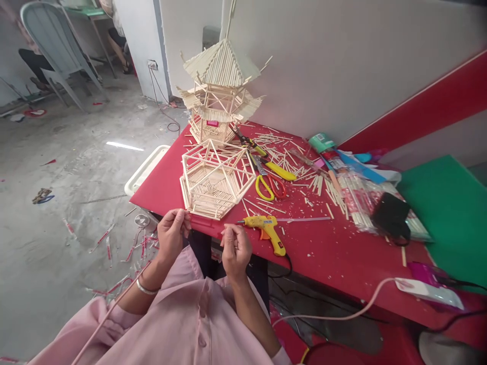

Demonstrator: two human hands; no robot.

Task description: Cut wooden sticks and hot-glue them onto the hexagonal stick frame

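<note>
Both hands are raised at the table's near edge, fingers pinched. My left hand (pixel 173 234) is by the front left corner of a hexagonal frame (pixel 213 190) built from thin wooden sticks. My right hand (pixel 236 248) is just left of the tip of a yellow hot glue gun (pixel 266 225), apart from it. A faint reddish strip shows between the hands; I cannot tell whether they hold it. Behind the frame stands a tiered stick pagoda (pixel 222 66) with sloping roofs. Pliers (pixel 253 144), scissors (pixel 268 185) and a yellow-handled cutter (pixel 280 171) lie right of the frame.
Loose sticks (pixel 281 149) and scraps litter the red tabletop (pixel 315 263). Packs of wrapped chopsticks (pixel 357 203), a black object (pixel 391 215) and a green board (pixel 449 213) lie to the right. A white power strip (pixel 429 293) trails a cord. Torn wrappers (pixel 108 248) lie on the floor.
</note>
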